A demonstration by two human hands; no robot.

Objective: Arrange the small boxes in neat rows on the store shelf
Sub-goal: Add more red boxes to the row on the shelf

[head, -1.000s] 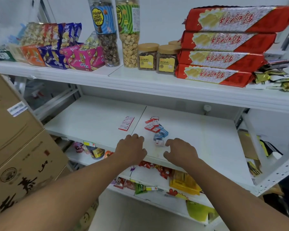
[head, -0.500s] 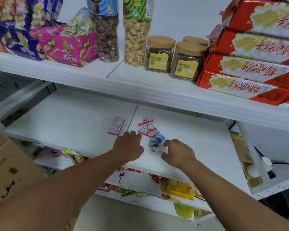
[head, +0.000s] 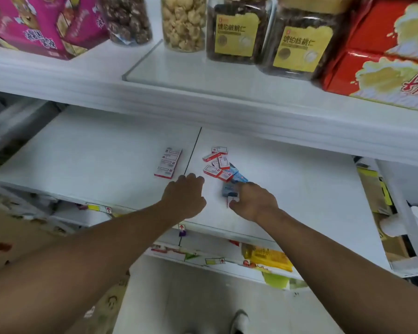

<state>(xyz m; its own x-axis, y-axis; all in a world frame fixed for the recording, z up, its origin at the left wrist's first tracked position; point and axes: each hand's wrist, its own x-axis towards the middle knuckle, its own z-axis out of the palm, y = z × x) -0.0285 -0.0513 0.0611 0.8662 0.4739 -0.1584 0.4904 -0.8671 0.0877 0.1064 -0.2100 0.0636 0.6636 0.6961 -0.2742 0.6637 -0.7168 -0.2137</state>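
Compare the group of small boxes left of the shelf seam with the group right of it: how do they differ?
The left group lies flat in one tidy line, edge to edge; the right group is a loose jumble at mixed angles. The left group shows only red-and-white boxes; the right group also includes blue ones. No hand touches the left group, while the right hand is at the right group's near end. Both sit on the same white shelf.
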